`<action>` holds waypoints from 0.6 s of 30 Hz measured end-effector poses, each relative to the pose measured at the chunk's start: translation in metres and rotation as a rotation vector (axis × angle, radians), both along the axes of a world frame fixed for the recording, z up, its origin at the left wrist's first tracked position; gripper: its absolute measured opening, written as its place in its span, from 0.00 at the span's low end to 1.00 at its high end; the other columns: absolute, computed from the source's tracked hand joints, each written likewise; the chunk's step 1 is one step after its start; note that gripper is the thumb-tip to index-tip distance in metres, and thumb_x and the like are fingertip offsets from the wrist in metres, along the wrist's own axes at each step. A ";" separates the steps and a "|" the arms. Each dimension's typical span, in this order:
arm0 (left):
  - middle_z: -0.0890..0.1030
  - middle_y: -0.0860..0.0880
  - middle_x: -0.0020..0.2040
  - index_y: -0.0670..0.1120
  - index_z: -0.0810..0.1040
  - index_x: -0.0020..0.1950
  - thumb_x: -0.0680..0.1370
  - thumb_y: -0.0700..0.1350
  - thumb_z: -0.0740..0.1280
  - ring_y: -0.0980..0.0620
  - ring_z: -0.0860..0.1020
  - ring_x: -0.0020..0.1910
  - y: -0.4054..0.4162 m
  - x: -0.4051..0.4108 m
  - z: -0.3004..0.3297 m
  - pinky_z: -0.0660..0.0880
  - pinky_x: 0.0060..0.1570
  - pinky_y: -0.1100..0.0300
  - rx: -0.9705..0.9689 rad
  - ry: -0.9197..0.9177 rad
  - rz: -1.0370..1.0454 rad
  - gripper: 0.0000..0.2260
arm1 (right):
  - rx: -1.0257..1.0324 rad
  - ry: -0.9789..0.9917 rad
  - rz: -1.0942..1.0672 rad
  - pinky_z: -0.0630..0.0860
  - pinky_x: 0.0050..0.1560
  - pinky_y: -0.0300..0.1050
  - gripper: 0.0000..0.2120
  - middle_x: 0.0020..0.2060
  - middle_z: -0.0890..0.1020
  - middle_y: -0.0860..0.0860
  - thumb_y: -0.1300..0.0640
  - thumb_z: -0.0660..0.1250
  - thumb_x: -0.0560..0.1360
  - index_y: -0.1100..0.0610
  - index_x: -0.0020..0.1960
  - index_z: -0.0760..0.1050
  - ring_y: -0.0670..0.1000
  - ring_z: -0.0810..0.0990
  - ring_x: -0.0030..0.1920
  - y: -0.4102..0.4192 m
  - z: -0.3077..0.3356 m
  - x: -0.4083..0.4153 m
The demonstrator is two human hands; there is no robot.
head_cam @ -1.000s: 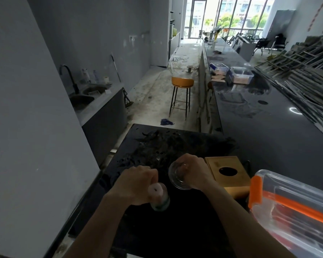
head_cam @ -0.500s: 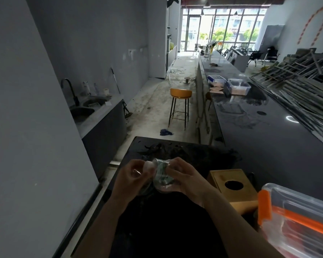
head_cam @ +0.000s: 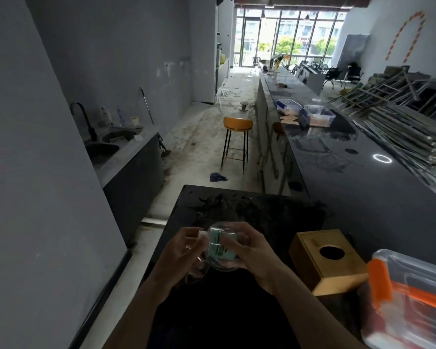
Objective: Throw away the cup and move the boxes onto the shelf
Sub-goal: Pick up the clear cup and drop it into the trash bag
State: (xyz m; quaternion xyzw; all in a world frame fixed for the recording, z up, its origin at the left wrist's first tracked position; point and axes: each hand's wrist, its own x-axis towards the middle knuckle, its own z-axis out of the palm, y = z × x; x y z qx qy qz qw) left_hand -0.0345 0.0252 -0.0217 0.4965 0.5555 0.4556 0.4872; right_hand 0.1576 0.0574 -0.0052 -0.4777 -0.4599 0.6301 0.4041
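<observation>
The step in hand appears to be the first part of the task: disposal of the cup. The boxes have not yet been moved.

Nearest the camera, at the right edge, a clear plastic box with orange lid clips [head_cam: 410, 301] sits on the dark surface [head_cam: 237, 311]. Just beside it, further in, stands a tan wooden box with a round hole in its top [head_cam: 327, 260].

The cup [head_cam: 220, 248] is held above the surface, in front of the person's chest, between both hands. It is clear plastic, lying on its side, and a greenish, label-like item shows through its wall; what that item is cannot be told. A white piece protrudes at its left end, towards the left hand [head_cam: 184, 253]. The left grip is curled round that end of the cup. The right hand [head_cam: 247, 248] is wrapped over the other end, fingers pressed on the wall.

Further along the surface lies dark, crumbled debris [head_cam: 237, 207]. Beyond it, two more lidded plastic boxes [head_cam: 305, 113] rest on the long counter, well apart from the hands.

No bin is visible. The next move calls for locating one and carrying the cup there in a firm but light grip, since the thin wall would likely crush.
</observation>
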 end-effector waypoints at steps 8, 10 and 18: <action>0.88 0.55 0.47 0.57 0.81 0.55 0.63 0.63 0.76 0.56 0.86 0.45 -0.011 -0.016 -0.006 0.84 0.48 0.46 0.157 0.338 0.019 0.24 | 0.195 -0.102 -0.012 0.85 0.45 0.47 0.14 0.52 0.86 0.62 0.63 0.77 0.73 0.60 0.57 0.81 0.55 0.87 0.47 -0.021 -0.010 -0.012; 0.87 0.56 0.46 0.57 0.80 0.55 0.64 0.63 0.75 0.58 0.86 0.45 -0.020 -0.019 -0.010 0.84 0.48 0.46 0.198 0.372 0.025 0.23 | 0.275 -0.138 -0.002 0.85 0.44 0.45 0.15 0.50 0.87 0.61 0.64 0.78 0.72 0.62 0.57 0.81 0.50 0.86 0.45 -0.026 -0.014 -0.013; 0.87 0.52 0.45 0.53 0.83 0.51 0.69 0.47 0.79 0.52 0.85 0.45 -0.100 -0.027 -0.046 0.81 0.51 0.52 0.349 0.353 0.206 0.13 | 0.612 -0.180 0.056 0.84 0.49 0.51 0.14 0.46 0.88 0.58 0.60 0.81 0.68 0.59 0.53 0.84 0.51 0.86 0.45 -0.074 -0.059 -0.029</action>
